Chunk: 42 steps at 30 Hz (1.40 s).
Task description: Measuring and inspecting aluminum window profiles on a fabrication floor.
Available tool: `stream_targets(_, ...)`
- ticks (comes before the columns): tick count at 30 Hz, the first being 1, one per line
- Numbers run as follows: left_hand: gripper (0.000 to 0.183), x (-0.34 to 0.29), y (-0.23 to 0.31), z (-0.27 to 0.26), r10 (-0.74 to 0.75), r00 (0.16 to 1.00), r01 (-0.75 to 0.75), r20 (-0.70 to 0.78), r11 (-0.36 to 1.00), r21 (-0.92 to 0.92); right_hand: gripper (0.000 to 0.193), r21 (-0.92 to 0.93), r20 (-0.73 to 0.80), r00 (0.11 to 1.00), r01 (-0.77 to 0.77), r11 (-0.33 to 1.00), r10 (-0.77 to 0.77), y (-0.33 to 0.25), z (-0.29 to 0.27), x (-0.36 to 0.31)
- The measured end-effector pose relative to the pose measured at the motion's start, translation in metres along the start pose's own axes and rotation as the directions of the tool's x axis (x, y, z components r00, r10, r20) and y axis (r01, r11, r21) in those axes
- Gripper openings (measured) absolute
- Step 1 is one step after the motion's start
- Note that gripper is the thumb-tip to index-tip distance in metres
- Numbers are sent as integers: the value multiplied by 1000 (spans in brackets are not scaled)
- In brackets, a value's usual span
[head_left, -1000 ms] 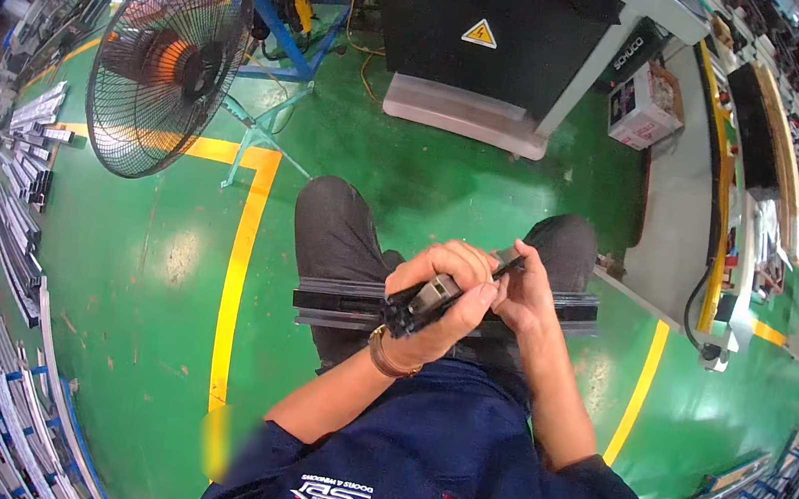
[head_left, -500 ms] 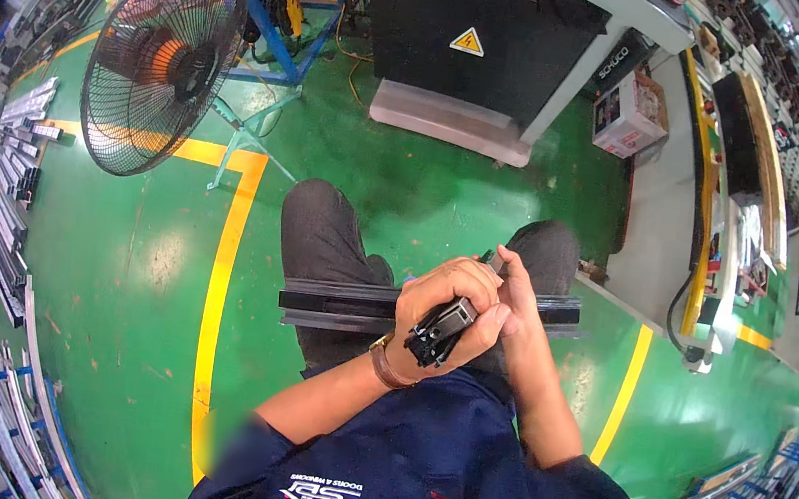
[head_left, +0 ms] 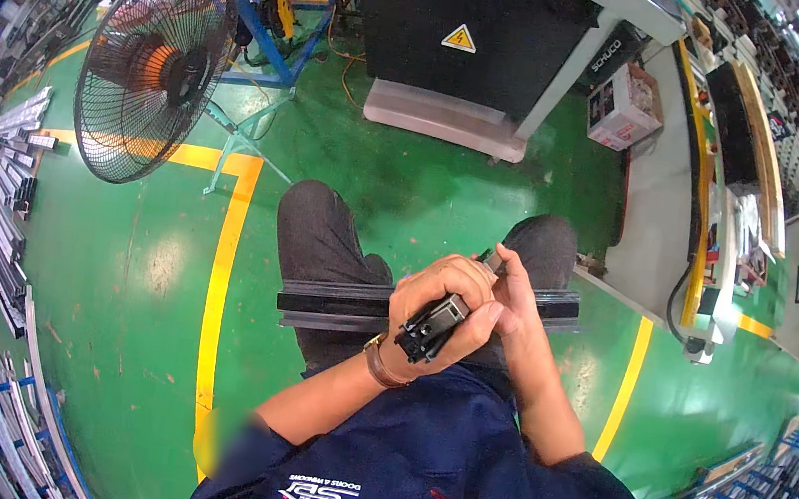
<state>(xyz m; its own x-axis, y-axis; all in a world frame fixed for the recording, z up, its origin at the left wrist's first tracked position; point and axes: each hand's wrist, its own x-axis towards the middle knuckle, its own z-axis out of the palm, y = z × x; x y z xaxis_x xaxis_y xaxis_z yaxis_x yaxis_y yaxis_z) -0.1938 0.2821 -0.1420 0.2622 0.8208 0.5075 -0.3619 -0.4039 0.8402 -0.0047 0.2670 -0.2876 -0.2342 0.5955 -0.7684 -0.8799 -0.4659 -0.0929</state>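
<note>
Gripping dark part [head_left: 433,328] — left hand [head_left: 441,300] wrapped round. Right hand [head_left: 514,300] at far end — can't tell grip. Black profile [head_left: 334,302] across thighs [head_left: 317,234].

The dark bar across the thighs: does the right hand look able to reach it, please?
Likely yes: the dark bar shows uncovered at its right end, near the right hand, though that hand is busy at the dark piece held in the left hand.

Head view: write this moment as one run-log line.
left hand: grips dark fitting; right hand: at fitting's far end; dark profile: across thighs
</note>
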Motion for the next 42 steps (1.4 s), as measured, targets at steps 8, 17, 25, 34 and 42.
stream_targets(8,16,-4,-18,-50,-336,887,154,-318,863,-481,52,-3,-21,981,194,981,-194,9,14,-13)
stream_targets(17,30,-5,-34,-111,-636,635,53,-438,601,-797,61,-115,181,900,421,900,-398,26,36,-42)
stream_targets(25,29,-11,-39,-113,-683,596,35,-423,548,-836,50,-120,167,900,423,898,-402,28,33,-42)
stream_targets(34,33,-20,-42,-116,-562,775,18,-287,474,-880,54,-129,127,907,416,900,-401,29,32,-52)
stream_targets(42,32,-21,-43,-117,-576,762,5,-294,460,-888,56,-154,195,880,464,872,-434,29,31,-53)
